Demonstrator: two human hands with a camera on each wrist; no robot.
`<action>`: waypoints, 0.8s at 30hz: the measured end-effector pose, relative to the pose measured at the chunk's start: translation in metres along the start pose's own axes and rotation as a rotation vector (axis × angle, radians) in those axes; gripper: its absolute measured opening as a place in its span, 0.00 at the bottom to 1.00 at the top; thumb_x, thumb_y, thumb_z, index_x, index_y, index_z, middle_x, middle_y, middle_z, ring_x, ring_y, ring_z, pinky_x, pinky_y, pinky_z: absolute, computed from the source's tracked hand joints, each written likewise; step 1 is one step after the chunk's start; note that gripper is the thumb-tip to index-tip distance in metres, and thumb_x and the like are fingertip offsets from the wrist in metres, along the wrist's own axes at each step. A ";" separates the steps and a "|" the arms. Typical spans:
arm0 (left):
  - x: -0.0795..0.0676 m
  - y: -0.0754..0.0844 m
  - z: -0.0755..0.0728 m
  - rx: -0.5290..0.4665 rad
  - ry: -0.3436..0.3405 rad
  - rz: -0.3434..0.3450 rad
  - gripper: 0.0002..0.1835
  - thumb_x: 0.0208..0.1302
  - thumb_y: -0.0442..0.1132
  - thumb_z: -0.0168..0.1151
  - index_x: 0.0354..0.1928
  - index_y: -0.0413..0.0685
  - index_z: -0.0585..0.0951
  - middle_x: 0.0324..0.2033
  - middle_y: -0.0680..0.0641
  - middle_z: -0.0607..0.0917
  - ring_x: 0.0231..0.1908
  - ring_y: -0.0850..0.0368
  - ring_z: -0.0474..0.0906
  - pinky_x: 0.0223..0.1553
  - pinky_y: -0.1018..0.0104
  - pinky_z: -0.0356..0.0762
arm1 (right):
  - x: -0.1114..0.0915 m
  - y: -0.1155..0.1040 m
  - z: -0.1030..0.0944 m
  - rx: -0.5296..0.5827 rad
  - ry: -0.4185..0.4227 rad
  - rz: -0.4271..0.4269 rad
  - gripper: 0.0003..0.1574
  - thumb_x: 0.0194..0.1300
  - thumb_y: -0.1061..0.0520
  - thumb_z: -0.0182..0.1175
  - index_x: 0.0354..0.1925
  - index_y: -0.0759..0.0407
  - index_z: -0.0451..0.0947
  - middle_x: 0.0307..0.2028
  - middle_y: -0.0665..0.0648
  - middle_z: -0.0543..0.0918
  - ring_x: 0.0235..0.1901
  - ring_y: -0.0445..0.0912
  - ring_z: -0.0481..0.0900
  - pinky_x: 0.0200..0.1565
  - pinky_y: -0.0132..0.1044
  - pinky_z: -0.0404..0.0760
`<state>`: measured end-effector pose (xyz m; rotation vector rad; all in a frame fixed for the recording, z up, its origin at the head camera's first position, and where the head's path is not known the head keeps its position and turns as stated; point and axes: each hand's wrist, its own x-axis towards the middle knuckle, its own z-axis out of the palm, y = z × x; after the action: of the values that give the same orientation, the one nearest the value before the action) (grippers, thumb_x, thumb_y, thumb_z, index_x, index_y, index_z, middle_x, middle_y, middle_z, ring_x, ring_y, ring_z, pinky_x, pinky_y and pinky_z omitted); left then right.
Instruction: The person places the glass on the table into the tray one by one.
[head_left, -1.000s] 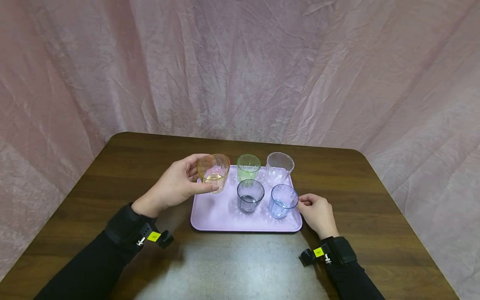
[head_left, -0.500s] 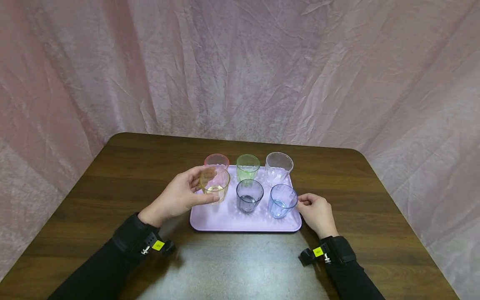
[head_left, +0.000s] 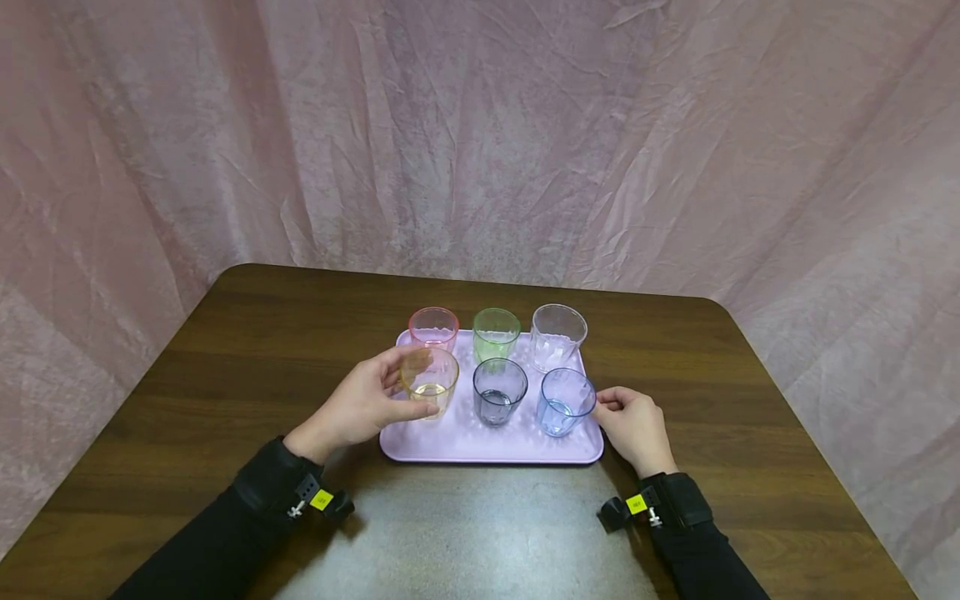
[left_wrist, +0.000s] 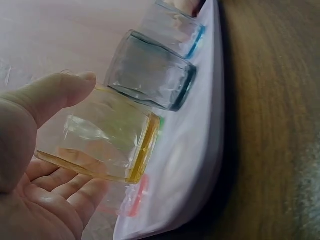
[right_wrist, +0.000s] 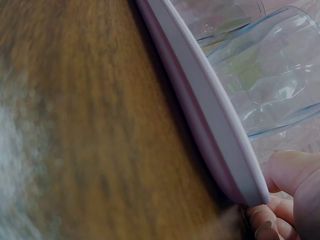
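Observation:
My left hand [head_left: 367, 402] grips an amber-yellow glass tumbler [left_wrist: 102, 135] by its sides, thumb on the near side and fingers round the far side. Its base hangs a little above the lilac tray [head_left: 450, 450], at the tray's left. My right hand [head_left: 636, 429] pinches the tray's right rim; in the right wrist view the thumb [right_wrist: 287, 170] lies inside the rim and the fingers curl beneath it. Beside that hand stands a blue glass [head_left: 564, 408]. A smoky grey glass [head_left: 498, 396] stands between the blue and amber ones, upright on the tray.
Along the tray's far side stand a pink-red glass [head_left: 433, 325], a green glass [head_left: 496, 333] and a colourless glass [head_left: 557, 337]. The tray lies on a brown wooden table [head_left: 300, 333]. A pink curtain [head_left: 480, 150] hangs behind the table.
My left hand has brought the amber glass toward me and lower, from in front of the pink-red glass, which now shows behind it. The right hand and tray have stayed put.

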<state>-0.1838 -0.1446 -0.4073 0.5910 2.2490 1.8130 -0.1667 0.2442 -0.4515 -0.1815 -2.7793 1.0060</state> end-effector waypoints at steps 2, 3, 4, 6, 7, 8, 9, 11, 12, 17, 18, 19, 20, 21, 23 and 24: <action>0.000 -0.002 0.001 -0.016 0.000 0.000 0.43 0.50 0.34 0.80 0.67 0.40 0.67 0.62 0.45 0.74 0.59 0.49 0.70 0.57 0.56 0.72 | 0.000 0.000 0.000 -0.001 0.001 0.000 0.09 0.62 0.53 0.67 0.36 0.59 0.86 0.26 0.53 0.83 0.27 0.46 0.77 0.29 0.37 0.74; -0.001 -0.003 0.002 -0.021 0.000 0.001 0.44 0.49 0.33 0.80 0.67 0.40 0.67 0.62 0.45 0.74 0.59 0.48 0.70 0.57 0.54 0.72 | 0.000 0.000 0.000 -0.001 0.001 0.001 0.09 0.62 0.53 0.67 0.36 0.59 0.86 0.26 0.53 0.83 0.27 0.46 0.77 0.29 0.37 0.75; -0.001 -0.004 0.002 -0.027 0.000 0.002 0.44 0.49 0.33 0.80 0.67 0.40 0.66 0.62 0.44 0.74 0.59 0.48 0.70 0.57 0.52 0.72 | 0.000 0.000 0.000 0.000 0.000 0.002 0.09 0.63 0.54 0.67 0.36 0.59 0.86 0.26 0.53 0.83 0.27 0.46 0.77 0.30 0.37 0.75; -0.001 -0.006 0.003 -0.021 0.003 0.001 0.44 0.49 0.34 0.80 0.68 0.39 0.66 0.62 0.44 0.74 0.59 0.48 0.70 0.58 0.51 0.71 | 0.000 -0.001 0.000 0.000 -0.002 0.003 0.09 0.63 0.54 0.67 0.36 0.59 0.86 0.26 0.53 0.83 0.27 0.47 0.77 0.30 0.37 0.75; -0.002 -0.007 0.003 -0.019 0.004 0.001 0.44 0.49 0.34 0.80 0.67 0.39 0.66 0.62 0.43 0.74 0.59 0.48 0.70 0.58 0.50 0.70 | -0.001 -0.001 0.000 -0.001 -0.002 0.003 0.09 0.63 0.54 0.67 0.36 0.59 0.86 0.26 0.53 0.83 0.27 0.47 0.77 0.30 0.37 0.75; -0.002 -0.008 0.004 -0.017 0.004 0.002 0.44 0.49 0.34 0.80 0.67 0.39 0.66 0.62 0.43 0.74 0.60 0.48 0.70 0.58 0.49 0.69 | -0.001 -0.001 0.000 -0.001 -0.003 0.003 0.09 0.63 0.54 0.67 0.36 0.59 0.86 0.26 0.53 0.83 0.27 0.47 0.77 0.30 0.37 0.75; -0.002 -0.009 0.004 -0.016 0.004 0.005 0.44 0.49 0.34 0.80 0.67 0.38 0.66 0.62 0.42 0.73 0.60 0.47 0.69 0.59 0.48 0.69 | -0.001 -0.001 0.000 -0.001 -0.004 0.003 0.09 0.63 0.54 0.67 0.36 0.59 0.86 0.26 0.53 0.83 0.27 0.47 0.77 0.30 0.37 0.75; -0.002 -0.011 0.005 -0.013 0.004 0.009 0.44 0.48 0.33 0.80 0.67 0.37 0.67 0.62 0.41 0.74 0.59 0.47 0.70 0.59 0.47 0.69 | -0.001 -0.001 -0.001 -0.002 -0.004 0.000 0.09 0.62 0.54 0.67 0.36 0.59 0.86 0.26 0.53 0.83 0.27 0.47 0.77 0.30 0.37 0.75; -0.002 -0.012 0.005 -0.012 0.004 0.012 0.44 0.48 0.33 0.80 0.66 0.37 0.67 0.62 0.40 0.74 0.59 0.47 0.70 0.59 0.46 0.69 | -0.001 -0.001 -0.001 -0.002 -0.002 -0.002 0.09 0.62 0.54 0.67 0.36 0.59 0.86 0.26 0.53 0.83 0.27 0.47 0.77 0.30 0.37 0.75; -0.002 -0.014 0.007 -0.006 0.010 0.020 0.44 0.48 0.32 0.80 0.66 0.36 0.67 0.61 0.39 0.74 0.58 0.47 0.71 0.58 0.46 0.70 | -0.001 -0.001 -0.001 -0.004 -0.002 -0.003 0.09 0.62 0.55 0.66 0.36 0.59 0.86 0.27 0.53 0.83 0.27 0.47 0.77 0.30 0.37 0.75; -0.002 -0.014 0.007 -0.007 0.011 0.020 0.44 0.48 0.32 0.80 0.66 0.36 0.67 0.61 0.39 0.74 0.58 0.47 0.71 0.58 0.47 0.70 | -0.001 -0.001 -0.001 -0.004 -0.003 -0.003 0.09 0.63 0.55 0.66 0.36 0.59 0.86 0.27 0.53 0.83 0.27 0.47 0.77 0.30 0.37 0.75; -0.002 -0.015 0.007 -0.006 0.012 0.021 0.44 0.48 0.32 0.80 0.66 0.36 0.67 0.61 0.39 0.74 0.58 0.47 0.71 0.58 0.49 0.71 | -0.001 -0.001 -0.001 -0.003 -0.004 -0.003 0.09 0.63 0.55 0.66 0.36 0.59 0.86 0.27 0.53 0.83 0.27 0.47 0.77 0.30 0.37 0.75; -0.002 -0.015 0.007 -0.003 0.012 0.022 0.44 0.48 0.32 0.80 0.66 0.36 0.66 0.61 0.39 0.74 0.58 0.46 0.71 0.57 0.51 0.72 | -0.001 -0.001 -0.001 -0.003 -0.005 -0.002 0.09 0.63 0.55 0.66 0.36 0.59 0.86 0.27 0.53 0.83 0.27 0.47 0.77 0.30 0.37 0.75; -0.002 -0.015 0.007 -0.002 0.012 0.024 0.44 0.48 0.32 0.80 0.66 0.36 0.66 0.61 0.39 0.74 0.58 0.46 0.72 0.56 0.53 0.73 | -0.001 -0.001 -0.001 -0.004 -0.005 -0.002 0.09 0.63 0.55 0.66 0.36 0.59 0.86 0.27 0.53 0.83 0.27 0.47 0.77 0.30 0.37 0.75; -0.002 -0.016 0.007 0.004 0.010 0.029 0.44 0.48 0.32 0.80 0.66 0.36 0.66 0.61 0.40 0.74 0.58 0.47 0.72 0.55 0.57 0.74 | -0.001 -0.001 -0.001 -0.002 -0.007 -0.002 0.09 0.63 0.55 0.66 0.36 0.59 0.86 0.27 0.53 0.83 0.28 0.47 0.77 0.30 0.37 0.75; -0.002 -0.017 0.007 0.004 0.009 0.028 0.44 0.48 0.32 0.80 0.66 0.37 0.66 0.61 0.40 0.74 0.57 0.47 0.72 0.54 0.59 0.75 | 0.000 -0.001 -0.001 -0.002 -0.008 -0.002 0.09 0.63 0.54 0.66 0.36 0.59 0.86 0.27 0.53 0.83 0.28 0.47 0.77 0.30 0.37 0.75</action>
<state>-0.1820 -0.1418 -0.4252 0.6200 2.2618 1.8284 -0.1661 0.2439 -0.4499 -0.1759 -2.7868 1.0058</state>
